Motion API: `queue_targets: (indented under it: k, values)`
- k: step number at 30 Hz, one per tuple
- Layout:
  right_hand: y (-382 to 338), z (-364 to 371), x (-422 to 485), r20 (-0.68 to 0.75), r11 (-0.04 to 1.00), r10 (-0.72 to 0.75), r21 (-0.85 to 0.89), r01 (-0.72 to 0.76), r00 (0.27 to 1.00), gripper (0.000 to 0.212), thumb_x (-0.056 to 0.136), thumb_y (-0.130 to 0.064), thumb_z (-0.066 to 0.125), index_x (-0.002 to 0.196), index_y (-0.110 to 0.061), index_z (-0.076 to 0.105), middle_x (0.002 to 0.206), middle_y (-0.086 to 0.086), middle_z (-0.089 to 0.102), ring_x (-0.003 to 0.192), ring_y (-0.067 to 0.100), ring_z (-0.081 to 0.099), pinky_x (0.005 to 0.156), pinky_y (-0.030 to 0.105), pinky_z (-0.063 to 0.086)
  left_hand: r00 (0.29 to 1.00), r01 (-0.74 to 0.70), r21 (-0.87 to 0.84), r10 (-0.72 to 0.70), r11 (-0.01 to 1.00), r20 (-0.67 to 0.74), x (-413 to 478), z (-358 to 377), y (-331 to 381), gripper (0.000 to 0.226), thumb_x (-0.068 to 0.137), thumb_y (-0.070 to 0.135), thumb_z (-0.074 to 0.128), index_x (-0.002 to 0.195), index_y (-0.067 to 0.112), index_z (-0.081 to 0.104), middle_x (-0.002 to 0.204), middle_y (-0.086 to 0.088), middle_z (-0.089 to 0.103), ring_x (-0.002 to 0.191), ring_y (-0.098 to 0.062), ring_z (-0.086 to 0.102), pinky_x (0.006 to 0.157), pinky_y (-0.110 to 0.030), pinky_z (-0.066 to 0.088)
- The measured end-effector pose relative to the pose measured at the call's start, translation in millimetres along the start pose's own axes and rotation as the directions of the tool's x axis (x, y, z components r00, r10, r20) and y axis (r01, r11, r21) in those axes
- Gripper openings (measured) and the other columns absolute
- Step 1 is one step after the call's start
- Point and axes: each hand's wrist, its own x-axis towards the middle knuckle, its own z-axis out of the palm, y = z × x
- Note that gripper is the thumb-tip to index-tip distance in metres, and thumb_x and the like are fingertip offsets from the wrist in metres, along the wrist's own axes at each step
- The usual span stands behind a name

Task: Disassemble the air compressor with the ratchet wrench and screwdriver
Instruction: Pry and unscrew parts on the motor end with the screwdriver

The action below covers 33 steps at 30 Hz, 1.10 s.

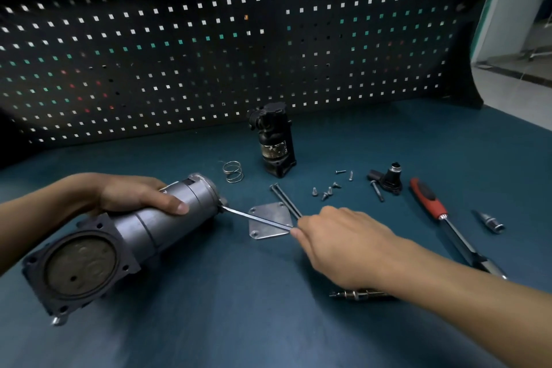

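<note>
The grey air compressor body [143, 230] lies on its side on the blue bench, its black square flange facing me at lower left. My left hand [134, 194] grips the cylinder from above. My right hand [337, 245] pinches a long thin bolt [254, 216] whose far tip sits at the compressor's right end. Under that bolt lies a square metal cover plate [268, 225]. Two more long bolts [285, 200] lie beside the plate. The red-handled ratchet wrench [439, 215] lies to the right.
A black motor part [273, 140] stands upright near the pegboard [209, 54]. A wire spring [233, 172], several small screws [328, 191], a black fitting [389, 179], a socket bit [490, 222] and an extension piece [355, 295] lie on the bench.
</note>
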Motion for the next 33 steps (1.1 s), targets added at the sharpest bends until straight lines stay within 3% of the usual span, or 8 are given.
queue_targets:
  k: [5,10,14,19,23,25,27,33]
  values:
    - [17,1,15,-0.010,0.999,-0.044,-0.013,0.043,0.999,0.041,0.105,-0.053,0.020,0.076,-0.027,0.036,0.072,-0.006,0.032,0.078,0.034,0.046,0.069,0.038,0.032,1.000,-0.012,0.009,0.012,1.000,0.005,0,-1,0,0.099,0.043,0.068,0.084,0.109,-0.004,0.068,0.101,-0.022,0.074,0.099,-0.045,0.069,0.082,-0.042,0.055]
    - [33,-3,32,0.007,0.994,-0.101,-0.042,0.101,0.995,0.045,0.103,-0.056,0.021,0.071,-0.029,0.036,0.071,-0.006,0.036,0.091,0.036,0.058,0.069,0.038,0.032,1.000,-0.024,0.023,0.024,0.999,0.005,0,-2,1,0.086,0.050,0.060,0.077,0.109,-0.002,0.068,0.100,-0.019,0.075,0.095,-0.039,0.072,0.078,-0.036,0.056]
    - [52,-11,33,-0.018,0.967,-0.157,-0.208,0.150,0.987,0.047,0.102,-0.060,0.018,0.081,-0.026,0.043,0.085,0.002,0.059,0.090,0.034,0.062,0.069,0.039,0.040,0.994,-0.063,-0.024,0.065,0.998,0.093,-8,5,-1,0.081,0.059,0.049,0.082,0.119,-0.001,0.061,0.105,-0.020,0.074,0.093,-0.036,0.073,0.076,-0.038,0.058]
    - [56,-10,13,-0.015,0.961,-0.121,-0.252,0.113,0.993,0.052,0.096,-0.066,0.014,0.072,-0.026,0.039,0.078,-0.001,0.055,0.085,0.028,0.062,0.066,0.037,0.035,0.979,-0.148,0.272,0.180,0.951,-0.100,-24,30,0,0.071,0.051,0.073,0.071,0.101,0.023,0.064,0.092,0.014,0.074,0.087,-0.003,0.069,0.077,-0.022,0.053]
    - [53,-24,3,-0.006,0.988,0.123,0.094,-0.122,0.992,0.061,0.097,-0.064,0.030,0.067,-0.013,0.042,0.056,-0.005,0.047,0.053,0.010,0.048,0.057,0.037,0.039,0.940,-0.063,0.489,0.216,0.870,-0.263,-24,48,-2,0.076,0.047,0.085,0.060,0.097,0.028,0.054,0.094,0.012,0.064,0.087,-0.007,0.060,0.082,-0.031,0.050]
    - [47,-29,6,-0.005,0.928,0.208,0.318,-0.196,0.978,0.057,0.099,-0.060,0.036,0.064,-0.015,0.038,0.051,-0.005,0.041,0.043,0.009,0.038,0.053,0.033,0.036,0.927,-0.051,0.486,0.222,0.873,-0.302,-25,52,-4,0.073,0.047,0.086,0.060,0.092,0.028,0.051,0.089,0.011,0.063,0.082,-0.007,0.058,0.075,-0.029,0.049]
    - [39,-31,10,0.024,0.856,0.251,0.461,-0.233,0.968,0.053,0.101,-0.055,0.038,0.064,-0.017,0.039,0.051,-0.003,0.042,0.041,0.012,0.045,0.049,0.029,0.039,0.915,-0.020,0.506,0.219,0.863,-0.338,-26,58,-4,0.074,0.046,0.087,0.060,0.089,0.028,0.049,0.084,0.010,0.062,0.077,-0.009,0.058,0.070,-0.030,0.048]
    - [26,-1,23,-0.106,0.964,0.265,0.052,-0.261,0.958,0.044,0.104,-0.046,0.035,0.068,-0.021,0.038,0.072,-0.002,0.043,0.076,0.031,0.051,0.066,0.036,0.037,0.892,0.040,0.528,0.208,0.848,-0.400,-29,78,-4,0.083,0.044,0.091,0.057,0.100,0.031,0.046,0.090,0.010,0.058,0.081,-0.011,0.056,0.075,-0.033,0.051]
